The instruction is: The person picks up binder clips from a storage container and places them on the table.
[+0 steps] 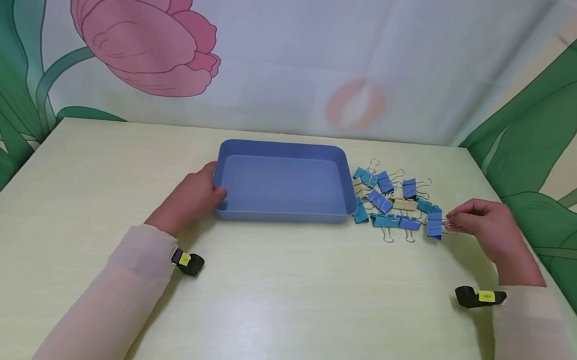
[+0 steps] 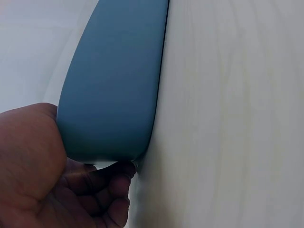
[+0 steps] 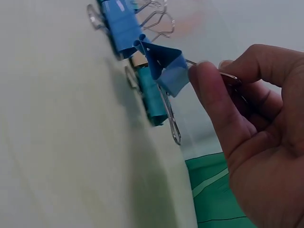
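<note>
My left hand [image 1: 193,192] grips the left end of a blue plastic tray [image 1: 286,217], its thumb over the rim. In the left wrist view the fingers [image 2: 118,187] curl at the tray's lower edge, beside its outer wall [image 2: 114,85]. My right hand [image 1: 484,223] pinches a blue binder clip [image 1: 434,224] by a wire handle, at the right side of a pile of clips. The right wrist view shows this binder clip [image 3: 173,71] raised off the table, its other handle hanging down. The inside of the tray holds nothing.
Several blue, teal and cream binder clips [image 1: 384,220] lie in a loose cluster against the tray's right side. The pale table [image 1: 281,310] ends at a white curtain [image 1: 285,55] behind and green leaf-printed cloth [image 1: 551,204] at the right.
</note>
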Motion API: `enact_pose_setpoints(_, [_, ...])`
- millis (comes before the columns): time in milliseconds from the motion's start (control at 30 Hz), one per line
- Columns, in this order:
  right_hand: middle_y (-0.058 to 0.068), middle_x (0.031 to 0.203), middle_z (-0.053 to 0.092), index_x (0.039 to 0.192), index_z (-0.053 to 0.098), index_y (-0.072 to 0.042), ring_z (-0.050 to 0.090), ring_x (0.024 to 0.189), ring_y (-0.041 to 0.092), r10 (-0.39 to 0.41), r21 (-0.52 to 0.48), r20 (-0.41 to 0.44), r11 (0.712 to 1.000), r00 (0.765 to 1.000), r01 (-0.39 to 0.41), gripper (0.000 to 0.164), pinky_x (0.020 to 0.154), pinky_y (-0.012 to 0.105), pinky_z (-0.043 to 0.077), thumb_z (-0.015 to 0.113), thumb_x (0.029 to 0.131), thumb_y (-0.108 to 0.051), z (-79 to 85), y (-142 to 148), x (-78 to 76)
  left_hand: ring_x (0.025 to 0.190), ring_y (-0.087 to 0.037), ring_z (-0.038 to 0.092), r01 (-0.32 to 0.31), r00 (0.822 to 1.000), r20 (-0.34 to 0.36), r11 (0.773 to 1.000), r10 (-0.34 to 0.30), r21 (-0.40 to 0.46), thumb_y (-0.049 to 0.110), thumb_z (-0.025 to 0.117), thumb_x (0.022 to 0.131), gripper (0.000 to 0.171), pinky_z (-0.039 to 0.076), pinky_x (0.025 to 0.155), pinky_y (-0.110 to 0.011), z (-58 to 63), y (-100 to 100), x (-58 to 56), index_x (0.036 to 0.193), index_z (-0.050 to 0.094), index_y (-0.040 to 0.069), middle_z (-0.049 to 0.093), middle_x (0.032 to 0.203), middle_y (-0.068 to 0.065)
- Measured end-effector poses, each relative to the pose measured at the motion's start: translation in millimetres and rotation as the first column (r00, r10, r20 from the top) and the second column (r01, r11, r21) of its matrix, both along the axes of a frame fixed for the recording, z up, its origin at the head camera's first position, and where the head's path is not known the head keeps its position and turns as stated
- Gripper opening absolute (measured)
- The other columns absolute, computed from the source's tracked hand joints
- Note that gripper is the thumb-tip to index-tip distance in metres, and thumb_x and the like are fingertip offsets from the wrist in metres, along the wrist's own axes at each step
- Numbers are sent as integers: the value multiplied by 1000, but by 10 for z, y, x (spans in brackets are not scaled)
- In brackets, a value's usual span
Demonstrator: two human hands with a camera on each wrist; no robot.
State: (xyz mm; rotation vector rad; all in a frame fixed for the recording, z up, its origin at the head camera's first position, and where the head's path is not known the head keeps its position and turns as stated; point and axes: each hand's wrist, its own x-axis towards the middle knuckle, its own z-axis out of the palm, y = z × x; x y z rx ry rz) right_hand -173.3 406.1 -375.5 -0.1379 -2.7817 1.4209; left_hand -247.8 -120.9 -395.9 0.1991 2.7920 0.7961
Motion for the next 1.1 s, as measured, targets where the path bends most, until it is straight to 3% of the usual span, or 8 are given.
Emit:
enact_pose_setpoints(267, [-15,82,69,105,62,11,71,77,4,18,-51,16,999,1000,-17,26,74,14,53,57,95,-12,-139,8,-71,110,-32,50,1,1000,4,1000,-2,6,19,38,94,70,43,90,-44,14,3,10,153,10,-5,40,147,-27])
enact_pose_setpoints(500, [-15,82,68,108,61,10,71,78,4,-17,-67,37,998,999,20,28,74,15,54,57,96,-15,-166,-16,-83,108,-32,51,0,1000,5,1000,0,5,19,39,94,70,43,85,-41,26,3,-1,153,9,-4,42,147,-26])
enact_pose_setpoints(733, [-14,80,69,101,65,5,72,77,5,-25,-125,20,992,999,27,19,74,17,55,58,94,-12,-164,-48,-82,111,-33,50,-8,1000,19,1000,8,5,20,38,95,70,44,88,-43,34,15,-1,153,8,-3,38,150,-26])
enact_pose_setpoints(900, [-14,82,68,108,59,12,71,78,4,-38,-114,35,993,999,42,29,75,17,55,58,95,-13,-161,-67,-87,108,-32,50,-5,1000,18,1000,5,1,20,38,95,70,43,85,-41,39,13,-7,153,8,-3,41,148,-26])
enact_pose_setpoints(1100, [-15,82,67,113,57,12,71,79,4,-42,-78,61,996,997,46,33,75,15,54,57,96,-17,-178,-72,-96,103,-31,51,2,1000,24,1000,-2,-3,20,38,95,69,42,81,-39,21,-1,7,153,10,-3,45,144,-26])
